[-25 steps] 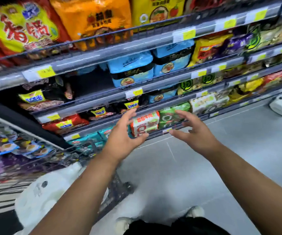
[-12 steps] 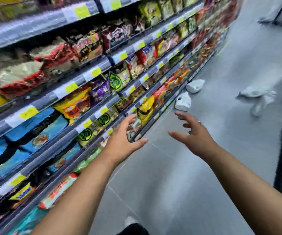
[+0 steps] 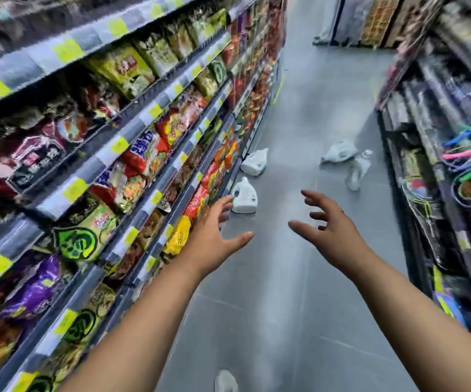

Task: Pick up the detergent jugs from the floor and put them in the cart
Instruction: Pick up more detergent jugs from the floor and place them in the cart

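Note:
Several white detergent jugs lie on the grey aisle floor ahead. The nearest jug (image 3: 244, 196) stands by the foot of the left shelf, a second jug (image 3: 255, 162) lies tipped just beyond it. Farther right a third jug (image 3: 338, 151) lies on its side with another blurred one (image 3: 358, 170) beside it. My left hand (image 3: 214, 239) is stretched forward, fingers spread, empty, its fingertips just short of the nearest jug. My right hand (image 3: 331, 227) is also out in front, fingers apart, holding nothing. The cart is out of view.
Shelves of snack and noodle packets (image 3: 132, 154) run along the left. A dark rack with hanging goods (image 3: 454, 171) lines the right. The grey floor (image 3: 299, 278) runs between them. My shoe tip (image 3: 225, 380) shows at the bottom.
The view has swung from the cart and the left shelf to look down the aisle. The jugs have come closer. Both hands stay out in front, empty.

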Tool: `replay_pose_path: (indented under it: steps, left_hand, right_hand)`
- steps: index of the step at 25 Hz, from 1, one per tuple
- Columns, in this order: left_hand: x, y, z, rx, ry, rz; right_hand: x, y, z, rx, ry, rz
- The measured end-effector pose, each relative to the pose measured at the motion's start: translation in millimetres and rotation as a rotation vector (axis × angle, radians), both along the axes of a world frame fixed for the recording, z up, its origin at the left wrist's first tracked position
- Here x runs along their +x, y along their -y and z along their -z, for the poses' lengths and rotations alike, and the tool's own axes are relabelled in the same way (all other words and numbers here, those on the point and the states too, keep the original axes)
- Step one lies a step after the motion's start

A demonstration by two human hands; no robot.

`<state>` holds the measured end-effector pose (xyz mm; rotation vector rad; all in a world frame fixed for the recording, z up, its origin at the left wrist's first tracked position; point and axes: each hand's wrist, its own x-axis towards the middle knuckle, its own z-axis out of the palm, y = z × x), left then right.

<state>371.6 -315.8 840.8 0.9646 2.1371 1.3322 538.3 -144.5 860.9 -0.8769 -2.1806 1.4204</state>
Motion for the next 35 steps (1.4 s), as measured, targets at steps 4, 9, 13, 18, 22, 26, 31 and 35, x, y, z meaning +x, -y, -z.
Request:
replay_pose_path:
  steps: [4, 9, 13, 18, 22, 26, 31, 35]
  left_hand:
    - [-54, -98, -13, -0.006, 0.012, 0.124]
    - [-91, -248, -13, -0.018, -0.016, 0.292]
    - [-110, -367, -11, 0.0, -0.012, 0.325]
    - [-132, -512, -15, -0.005, -0.017, 0.342]
    - [-159, -609, -10, -0.016, -0.022, 0.396]
    - [-207, -721, 12, -0.044, -0.036, 0.478]
    - [-266, -864, 45, -0.123, -0.067, 0.65]
    - [-288, -971, 69, -0.238, -0.095, 0.811]
  right_hand:
    - [-29, -75, 1, -0.02, -0.009, 0.126]
    - [-49, -198, 12, -0.036, -0.022, 0.284]
    - [-68, -310, 21, -0.029, -0.029, 0.33]
    - [-89, -446, 19, -0.052, 0.002, 0.375]
    - [-113, -530, 28, -0.084, 0.025, 0.418]
    - [-152, -620, 57, -0.108, 0.049, 0.508]
    - [-202, -725, 94, -0.165, 0.09, 0.701]
    - [-227, -793, 126, -0.252, 0.101, 0.866]
